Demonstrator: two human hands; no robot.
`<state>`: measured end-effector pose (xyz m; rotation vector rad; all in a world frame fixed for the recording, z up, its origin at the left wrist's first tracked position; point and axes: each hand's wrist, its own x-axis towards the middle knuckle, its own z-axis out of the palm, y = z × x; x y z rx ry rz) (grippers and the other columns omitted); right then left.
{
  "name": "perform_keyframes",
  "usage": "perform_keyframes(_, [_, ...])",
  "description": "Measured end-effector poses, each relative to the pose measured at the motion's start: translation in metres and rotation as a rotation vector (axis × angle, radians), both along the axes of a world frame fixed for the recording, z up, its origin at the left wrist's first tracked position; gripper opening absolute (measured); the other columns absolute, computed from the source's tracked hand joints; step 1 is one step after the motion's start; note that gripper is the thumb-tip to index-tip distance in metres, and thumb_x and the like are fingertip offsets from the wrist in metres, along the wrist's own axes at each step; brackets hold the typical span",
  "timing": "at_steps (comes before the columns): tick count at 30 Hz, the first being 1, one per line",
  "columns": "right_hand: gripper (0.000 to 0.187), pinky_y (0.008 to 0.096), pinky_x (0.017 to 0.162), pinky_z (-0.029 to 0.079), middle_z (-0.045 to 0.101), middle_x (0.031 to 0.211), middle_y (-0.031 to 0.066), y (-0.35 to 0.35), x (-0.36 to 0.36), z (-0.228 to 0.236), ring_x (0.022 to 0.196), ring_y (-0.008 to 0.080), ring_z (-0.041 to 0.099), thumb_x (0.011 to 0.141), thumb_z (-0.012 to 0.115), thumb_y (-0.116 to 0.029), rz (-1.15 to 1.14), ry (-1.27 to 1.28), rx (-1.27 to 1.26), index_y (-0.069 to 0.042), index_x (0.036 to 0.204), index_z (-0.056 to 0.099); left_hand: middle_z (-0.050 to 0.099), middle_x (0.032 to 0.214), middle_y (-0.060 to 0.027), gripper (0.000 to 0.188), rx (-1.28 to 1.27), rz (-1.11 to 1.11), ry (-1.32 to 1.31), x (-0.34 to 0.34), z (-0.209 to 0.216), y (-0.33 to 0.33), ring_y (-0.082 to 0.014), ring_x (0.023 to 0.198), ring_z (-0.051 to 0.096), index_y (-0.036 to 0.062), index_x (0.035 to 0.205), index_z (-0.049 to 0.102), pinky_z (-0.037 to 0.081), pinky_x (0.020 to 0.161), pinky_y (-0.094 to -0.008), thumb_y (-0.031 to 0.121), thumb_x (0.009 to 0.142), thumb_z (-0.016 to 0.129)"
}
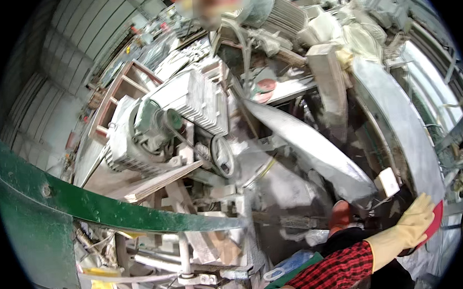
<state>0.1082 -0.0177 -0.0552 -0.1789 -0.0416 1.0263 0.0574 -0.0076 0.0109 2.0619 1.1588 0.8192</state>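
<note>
My right hand [406, 233], in a pale yellow rubber glove, is at the lower right, below a red-and-black checked sleeve. Its fingers close over a flat red thing [434, 223], which looks like a pad or cloth; most of it is under the glove. Both are at the near end of a long curved grey slab [391, 104]. A small white block [387, 182] stands just beyond the glove. To its left slants another long grey piece [310, 140], narrow and tapered. My left hand is not in view.
At left, a dusty motor with a pulley [152, 127] sits by a ribbed white casing [192, 97]. A green metal beam [114, 211] crosses the near left. Boards, pipes and debris lie around; a wooden post [329, 82] rises behind. My shoe [340, 215] shows below.
</note>
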Motion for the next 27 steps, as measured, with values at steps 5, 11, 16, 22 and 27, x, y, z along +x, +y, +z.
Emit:
perform_keyframes(5, [0.074, 0.0651, 0.115, 0.007, 0.023, 0.156, 0.0234, -0.025, 0.005, 0.016, 0.146, 0.0413, 0.011, 0.095, 0.047, -0.046, 0.157, -0.139, -0.113, 0.0, 0.149, 0.027, 0.042, 0.151, -0.0219, 0.061, 0.096, 0.086, 0.047, -0.007, 0.013, -0.005, -0.0416, 0.146, 0.028, 0.0015, 0.134, 0.055, 0.015, 0.124, -0.0517, 0.034, 0.085, 0.067])
perform_keyframes(11, [0.071, 0.0639, 0.113, 0.01, 0.026, 0.152, 0.0234, -0.056, 0.021, 0.041, 0.143, 0.0412, 0.015, 0.094, 0.048, -0.044, 0.37, -0.332, -0.249, 0.0, 0.146, 0.031, 0.052, 0.138, -0.0156, 0.044, 0.295, 0.146, 0.154, -0.01, 0.032, -0.012, -0.0383, 0.13, 0.043, 0.0052, 0.122, 0.059, 0.03, 0.114, -0.0492, 0.031, 0.087, 0.067])
perform_keyframes(16, [0.068, 0.0629, 0.111, 0.013, 0.029, 0.149, 0.0234, -0.079, 0.04, 0.061, 0.14, 0.041, 0.018, 0.094, 0.05, -0.043, 0.497, -0.469, -0.3, 0.0, 0.144, 0.033, 0.057, 0.119, -0.0106, 0.035, 0.426, 0.141, 0.293, -0.02, 0.053, -0.019, -0.0328, 0.11, 0.048, 0.0071, 0.112, 0.063, 0.038, 0.097, -0.0458, 0.03, 0.086, 0.066])
perform_keyframes(22, [0.066, 0.0616, 0.109, 0.016, 0.033, 0.145, 0.0234, -0.1, 0.059, 0.07, 0.137, 0.0409, 0.022, 0.093, 0.051, -0.042, 0.6, -0.565, -0.315, 0.0, 0.141, 0.036, 0.059, 0.119, -0.0116, 0.035, 0.635, 0.298, 0.327, -0.047, 0.046, -0.026, -0.0323, 0.111, 0.049, 0.007, 0.116, 0.061, 0.037, 0.098, -0.045, 0.028, 0.088, 0.065])
perform_keyframes(27, [0.063, 0.0606, 0.107, 0.019, 0.035, 0.142, 0.0234, -0.108, 0.071, 0.075, 0.134, 0.0408, 0.026, 0.092, 0.052, -0.041, 0.624, -0.64, -0.328, -0.001, 0.139, 0.039, 0.058, 0.12, -0.0093, 0.036, 0.588, 0.327, 0.377, -0.052, 0.042, -0.034, -0.0298, 0.111, 0.049, 0.0084, 0.116, 0.061, 0.038, 0.098, -0.042, 0.028, 0.087, 0.067])
